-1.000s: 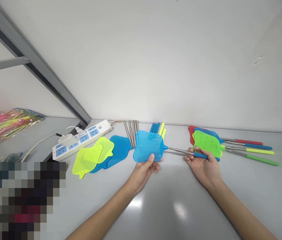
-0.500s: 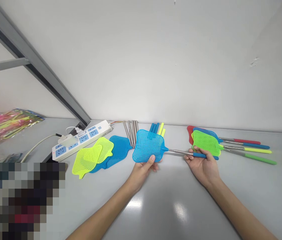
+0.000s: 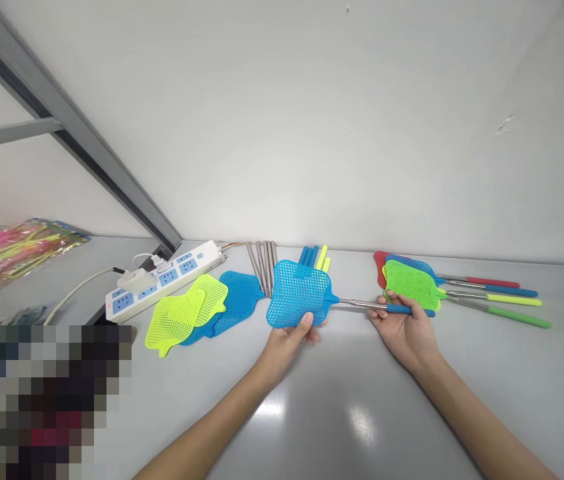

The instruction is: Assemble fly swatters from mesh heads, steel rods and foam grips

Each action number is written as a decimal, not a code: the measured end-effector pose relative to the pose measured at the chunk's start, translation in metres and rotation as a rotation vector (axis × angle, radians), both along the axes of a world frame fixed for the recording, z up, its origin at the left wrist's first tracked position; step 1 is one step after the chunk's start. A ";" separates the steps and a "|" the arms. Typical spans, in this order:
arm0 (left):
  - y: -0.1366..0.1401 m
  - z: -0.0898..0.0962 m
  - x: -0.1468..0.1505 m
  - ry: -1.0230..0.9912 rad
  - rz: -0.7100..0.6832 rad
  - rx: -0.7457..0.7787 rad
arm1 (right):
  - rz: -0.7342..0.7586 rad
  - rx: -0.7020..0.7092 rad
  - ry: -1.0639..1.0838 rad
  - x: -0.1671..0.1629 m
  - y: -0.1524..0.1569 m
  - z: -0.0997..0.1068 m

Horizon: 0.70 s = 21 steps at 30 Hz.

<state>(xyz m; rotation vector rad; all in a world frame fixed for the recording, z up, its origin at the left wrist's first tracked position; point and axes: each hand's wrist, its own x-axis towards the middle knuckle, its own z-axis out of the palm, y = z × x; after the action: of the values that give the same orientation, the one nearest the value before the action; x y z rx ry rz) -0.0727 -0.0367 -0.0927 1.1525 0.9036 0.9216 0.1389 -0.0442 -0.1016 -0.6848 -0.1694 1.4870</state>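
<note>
Between my two hands is a blue fly swatter (image 3: 298, 290) with a mesh head, a metal rod and a blue grip. My left hand (image 3: 289, 343) pinches the lower edge of the head, thumb on top. Around the rod and blue grip, my right hand (image 3: 407, 330) has its fingers closed. Right of it lie several swatters, among them a green one (image 3: 412, 283) on top of a red one (image 3: 379, 267). To the left are loose yellow heads (image 3: 177, 320) and blue heads (image 3: 237, 300). Metal rods (image 3: 266, 263) and blue and yellow grips (image 3: 323, 257) lie behind the held head.
A white power strip (image 3: 167, 280) with plugged-in adapters stands at the left, its cable running over the table edge. Plastic-wrapped items (image 3: 22, 250) lie farther left, beyond a grey metal frame (image 3: 107, 173). A pale wall (image 3: 342, 133) rises behind the table.
Almost nothing differs. The view has shifted slightly, and both hands keep their hold on the blue fly swatter.
</note>
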 end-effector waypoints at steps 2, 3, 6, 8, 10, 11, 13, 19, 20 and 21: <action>-0.001 0.002 0.000 0.013 -0.005 0.011 | 0.004 0.000 0.000 0.000 0.000 0.000; -0.001 0.002 0.001 0.016 -0.007 0.011 | 0.006 -0.003 0.001 0.000 0.000 0.000; -0.001 0.004 0.001 0.014 -0.013 -0.008 | 0.005 -0.007 0.014 0.001 0.000 0.000; -0.002 0.004 0.001 0.002 -0.004 -0.019 | -0.001 -0.006 0.025 0.001 0.000 0.000; -0.003 0.005 0.001 -0.019 0.013 -0.028 | -0.006 -0.007 0.026 0.002 0.000 0.000; -0.003 0.006 0.002 -0.035 0.024 -0.031 | -0.006 -0.008 0.024 0.002 0.000 0.000; -0.004 0.008 0.002 -0.087 0.047 -0.034 | -0.007 -0.009 0.020 0.002 0.000 0.000; 0.008 0.017 -0.009 -0.295 0.167 -0.086 | -0.013 -0.014 0.043 0.003 0.001 -0.001; 0.012 0.017 -0.013 -0.271 0.187 -0.090 | -0.012 -0.016 0.043 0.003 0.001 0.000; 0.015 0.018 -0.016 -0.237 0.199 -0.088 | -0.011 -0.016 0.039 0.003 0.001 0.000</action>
<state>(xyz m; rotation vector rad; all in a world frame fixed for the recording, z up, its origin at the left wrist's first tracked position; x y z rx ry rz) -0.0888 -0.0217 -0.0750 0.8680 0.8657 1.1432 0.1417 -0.0433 -0.1020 -0.6677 -0.1242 1.4918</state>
